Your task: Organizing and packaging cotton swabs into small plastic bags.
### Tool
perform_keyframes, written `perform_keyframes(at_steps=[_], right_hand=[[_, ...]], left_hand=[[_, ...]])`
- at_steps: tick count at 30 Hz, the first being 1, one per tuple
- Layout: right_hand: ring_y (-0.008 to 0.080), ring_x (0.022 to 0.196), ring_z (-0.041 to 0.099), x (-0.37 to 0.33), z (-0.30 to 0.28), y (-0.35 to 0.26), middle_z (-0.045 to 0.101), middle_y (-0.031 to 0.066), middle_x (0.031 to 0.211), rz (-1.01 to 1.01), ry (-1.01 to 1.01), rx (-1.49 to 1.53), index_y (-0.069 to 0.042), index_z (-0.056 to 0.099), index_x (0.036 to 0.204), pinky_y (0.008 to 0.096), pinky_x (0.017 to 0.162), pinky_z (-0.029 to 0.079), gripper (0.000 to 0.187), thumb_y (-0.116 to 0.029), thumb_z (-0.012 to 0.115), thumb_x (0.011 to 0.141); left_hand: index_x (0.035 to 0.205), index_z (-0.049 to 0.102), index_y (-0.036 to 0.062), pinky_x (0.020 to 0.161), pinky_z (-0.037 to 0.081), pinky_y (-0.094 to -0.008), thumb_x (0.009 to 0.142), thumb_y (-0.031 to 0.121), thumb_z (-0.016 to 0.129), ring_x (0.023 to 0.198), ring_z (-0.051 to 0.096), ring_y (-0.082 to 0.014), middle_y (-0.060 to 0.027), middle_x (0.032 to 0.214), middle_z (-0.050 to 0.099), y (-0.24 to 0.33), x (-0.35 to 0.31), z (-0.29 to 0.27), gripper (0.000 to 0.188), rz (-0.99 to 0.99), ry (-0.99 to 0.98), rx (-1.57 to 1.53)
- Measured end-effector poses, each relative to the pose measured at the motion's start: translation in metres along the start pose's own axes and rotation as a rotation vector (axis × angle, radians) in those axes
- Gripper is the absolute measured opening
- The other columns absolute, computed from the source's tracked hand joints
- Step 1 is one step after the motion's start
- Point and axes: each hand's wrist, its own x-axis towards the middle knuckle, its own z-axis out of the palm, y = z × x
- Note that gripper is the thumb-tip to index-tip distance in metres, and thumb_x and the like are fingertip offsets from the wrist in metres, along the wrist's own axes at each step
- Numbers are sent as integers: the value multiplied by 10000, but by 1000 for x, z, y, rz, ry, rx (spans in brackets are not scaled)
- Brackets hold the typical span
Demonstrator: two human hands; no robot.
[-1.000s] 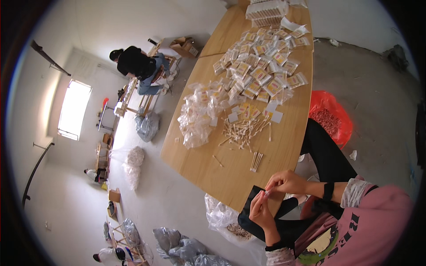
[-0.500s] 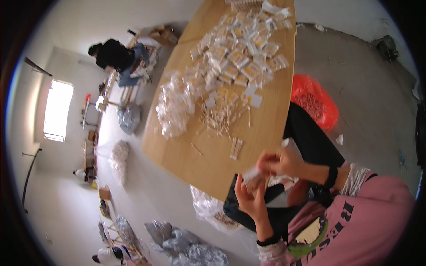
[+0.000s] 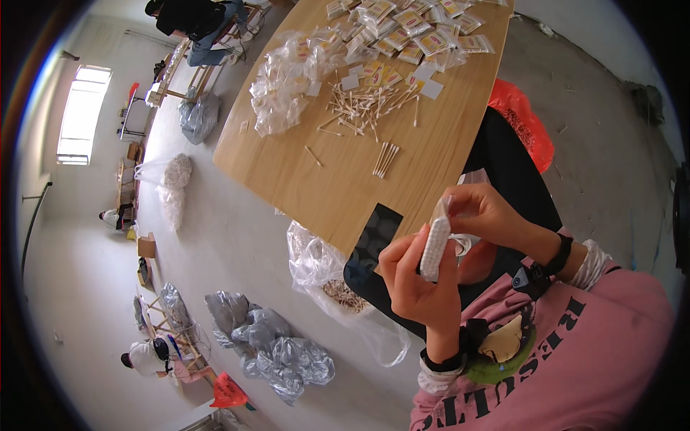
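Observation:
My left hand (image 3: pixel 417 284) grips a small pack of cotton swabs (image 3: pixel 435 248), its white cotton tips facing up in a tight block between thumb and fingers. My right hand (image 3: pixel 478 212) pinches the clear plastic at the pack's far end, close beside the left fingers. Both hands are over my lap, just off the near edge of the wooden table (image 3: pixel 287 179). On the tabletop lie a short row of swabs (image 3: pixel 387 159), one single swab (image 3: pixel 313 156) and a loose heap of swabs (image 3: pixel 366 108). White and yellow cards (image 3: pixel 431 89) touch that heap.
Filled swab packs (image 3: pixel 431 39) and crumpled clear bags (image 3: pixel 280 93) cover the table's far part. A red bag (image 3: pixel 521 118) stands right of the table, a clear bag with swabs (image 3: pixel 341 294) below its near edge. Grey bags (image 3: pixel 273 345) lie on the floor; other people sit at left.
The view has shifted, so the table sits higher in the picture. The pack has turned so its cotton tips show, and my right fingers have moved to the plastic at its end.

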Motion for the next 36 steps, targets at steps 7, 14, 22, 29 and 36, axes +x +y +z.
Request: perform_keyframes(at_steps=[7,14,22,29,36], right_hand=[[89,940,644,-4,13,-2,690,31,957,54,-45,51,-7,658,1032,264,859,518,160,-47,722,890],[77,934,638,-6,14,2,687,21,965,11,-38,14,-15,660,1028,252,849,511,161,-54,730,888],[67,931,633,-8,13,6,684,11,955,12,-43,15,-23,663,1012,247,844,506,142,-66,728,893],[53,898,612,-3,17,-1,657,-6,908,35,-14,37,-32,659,938,239,826,486,86,-51,725,887],[74,782,625,-4,-26,5,672,31,880,149,157,45,-28,625,968,237,705,513,107,-56,688,886]], left_hand=[[1071,743,-5,768,492,-293,699,-55,827,870,616,-199,-90,973,630,2,-8,-9,385,-17,30,-53],[1069,753,2,722,472,-272,679,-66,826,842,612,-182,-74,923,638,-1,-8,-12,403,-1,40,-67],[1063,758,6,715,468,-267,667,-68,828,822,612,-179,-69,903,637,-1,-10,-13,409,-21,33,-56],[1058,759,6,711,473,-269,677,-57,829,815,614,-178,-66,888,635,-1,-6,-12,393,-8,33,-17],[1147,709,-6,687,468,-257,820,16,778,792,596,-125,-59,917,658,-25,5,-8,335,-215,16,-19]])
